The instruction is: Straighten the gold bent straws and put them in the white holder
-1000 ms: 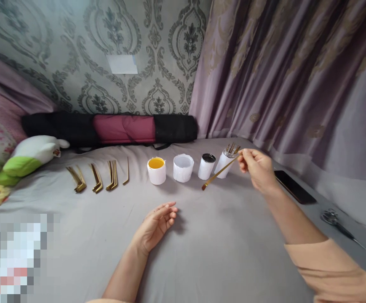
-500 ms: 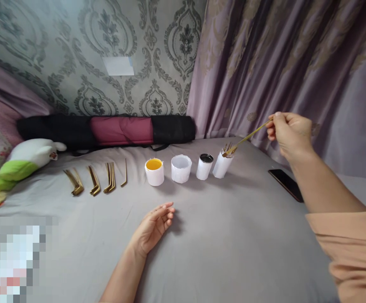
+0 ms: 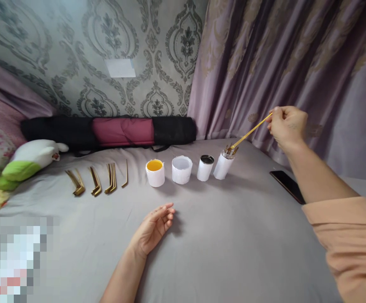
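Note:
My right hand (image 3: 286, 124) is raised at the right and pinches the end of a thin gold stick (image 3: 249, 134). The stick slants down left, its lower tip at the mouth of the rightmost white cup (image 3: 222, 165), which holds several more gold sticks. To its left stand a black-rimmed white cup (image 3: 205, 167), a plain white cup (image 3: 182, 169) and a white cup with a yellow inside (image 3: 155, 172). My left hand (image 3: 153, 226) rests on the grey sheet (image 3: 220, 235), fingers loosely apart, holding nothing.
Several bent gold sticks (image 3: 96, 181) lie in small groups at the left. A black and maroon roll bag (image 3: 110, 130) runs along the wall. Stuffed toys (image 3: 28, 160) sit far left. A dark phone (image 3: 287, 185) lies right, under the purple curtain (image 3: 280, 63).
My right hand has lifted up and to the right with the gold stick, and the stick's lower tip has swung from the sheet up to the rightmost cup's mouth. My left hand has stayed still.

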### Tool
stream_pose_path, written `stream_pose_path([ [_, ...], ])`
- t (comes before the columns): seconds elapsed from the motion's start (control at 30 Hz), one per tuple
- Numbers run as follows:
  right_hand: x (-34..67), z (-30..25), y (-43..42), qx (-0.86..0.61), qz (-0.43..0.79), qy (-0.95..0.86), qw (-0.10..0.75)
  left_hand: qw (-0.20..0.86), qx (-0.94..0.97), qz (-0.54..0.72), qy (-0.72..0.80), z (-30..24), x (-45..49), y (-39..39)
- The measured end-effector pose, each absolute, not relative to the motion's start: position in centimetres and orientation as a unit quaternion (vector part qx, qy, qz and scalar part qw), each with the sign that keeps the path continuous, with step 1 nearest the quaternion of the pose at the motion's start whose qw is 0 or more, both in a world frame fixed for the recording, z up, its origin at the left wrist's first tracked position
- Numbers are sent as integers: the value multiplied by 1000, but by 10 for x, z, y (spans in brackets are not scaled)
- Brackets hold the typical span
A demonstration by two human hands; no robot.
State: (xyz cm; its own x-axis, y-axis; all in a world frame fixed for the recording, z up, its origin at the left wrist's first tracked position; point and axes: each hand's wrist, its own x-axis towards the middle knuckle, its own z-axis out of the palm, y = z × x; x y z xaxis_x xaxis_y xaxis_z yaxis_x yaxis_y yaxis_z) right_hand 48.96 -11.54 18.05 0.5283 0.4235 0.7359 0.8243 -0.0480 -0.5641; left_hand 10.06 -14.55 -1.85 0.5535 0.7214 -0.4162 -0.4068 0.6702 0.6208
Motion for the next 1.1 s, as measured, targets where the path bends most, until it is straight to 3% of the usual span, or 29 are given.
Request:
stream_pose_path([
  [0.33,490,172,-110,-689,-273,-483,466,855,233,332,324,-20,100,-146],
  [1.1,466,153,-104,-721,-178,-508,437,854,234,334,324,-20,99,-146],
])
